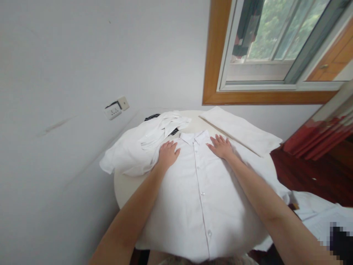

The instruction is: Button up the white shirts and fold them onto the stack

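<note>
A white button-up shirt [184, 187] lies front side up over the round table [121, 187], its collar at the far end and its hem at the near edge. My left hand [168, 152] rests flat on the shirt's left shoulder area, fingers spread. On the other shoulder, my right hand [220, 146] lies flat too, with its fingers apart. Neither hand grips anything. One sleeve extends beyond my right forearm toward the table's right edge.
Crumpled white clothing [138, 143] with black striped fabric [174, 131] lies at the left. A folded white cloth [239, 129] is at the back right. More white items [317, 206] sit lower right. A wall socket [113, 111], window frame [217, 97] and red-white curtain [314, 136] surround the table.
</note>
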Demonstrator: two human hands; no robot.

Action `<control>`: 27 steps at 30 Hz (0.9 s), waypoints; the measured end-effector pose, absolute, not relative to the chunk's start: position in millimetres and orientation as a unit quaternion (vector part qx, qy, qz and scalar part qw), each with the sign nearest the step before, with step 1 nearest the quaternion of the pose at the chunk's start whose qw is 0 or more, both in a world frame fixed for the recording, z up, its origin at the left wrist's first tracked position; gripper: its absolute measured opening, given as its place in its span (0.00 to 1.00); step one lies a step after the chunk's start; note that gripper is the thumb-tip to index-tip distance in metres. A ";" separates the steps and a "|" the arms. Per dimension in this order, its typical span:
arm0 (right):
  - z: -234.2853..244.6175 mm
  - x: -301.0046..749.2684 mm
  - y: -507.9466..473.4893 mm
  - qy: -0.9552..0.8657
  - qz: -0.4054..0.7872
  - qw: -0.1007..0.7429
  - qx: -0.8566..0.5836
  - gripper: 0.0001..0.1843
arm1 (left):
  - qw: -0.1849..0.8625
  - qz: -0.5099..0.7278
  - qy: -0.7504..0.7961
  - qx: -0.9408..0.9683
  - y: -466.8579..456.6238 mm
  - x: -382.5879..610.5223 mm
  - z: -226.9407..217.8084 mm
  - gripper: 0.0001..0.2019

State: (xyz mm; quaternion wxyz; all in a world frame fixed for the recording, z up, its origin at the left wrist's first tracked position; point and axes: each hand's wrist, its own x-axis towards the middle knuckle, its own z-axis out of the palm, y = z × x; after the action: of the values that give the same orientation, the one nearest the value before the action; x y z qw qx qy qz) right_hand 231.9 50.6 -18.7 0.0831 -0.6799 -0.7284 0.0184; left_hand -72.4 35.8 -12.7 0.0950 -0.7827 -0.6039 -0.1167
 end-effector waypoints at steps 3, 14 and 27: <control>-11.0 229.4 42.6 -0.740 -0.038 0.141 -0.656 0.28 | 0.109 -0.134 -0.602 -0.780 21.5 -62.0 -7.0 0.21; -18.7 193.8 -6.6 -0.774 0.011 0.089 -0.626 0.34 | 0.026 -0.089 -0.612 -0.785 7.0 -45.5 -22.6 0.31; -24.9 245.9 19.5 -0.796 0.036 0.127 -0.590 0.25 | 0.004 -0.085 -0.570 -0.817 20.7 -64.2 -18.5 0.28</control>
State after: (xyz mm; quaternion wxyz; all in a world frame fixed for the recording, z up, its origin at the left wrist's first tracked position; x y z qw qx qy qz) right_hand 245.9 19.5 -24.9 0.1274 -0.5901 -0.7964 0.0357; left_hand -64.2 20.7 -18.5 0.0035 -0.8170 -0.5704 -0.0846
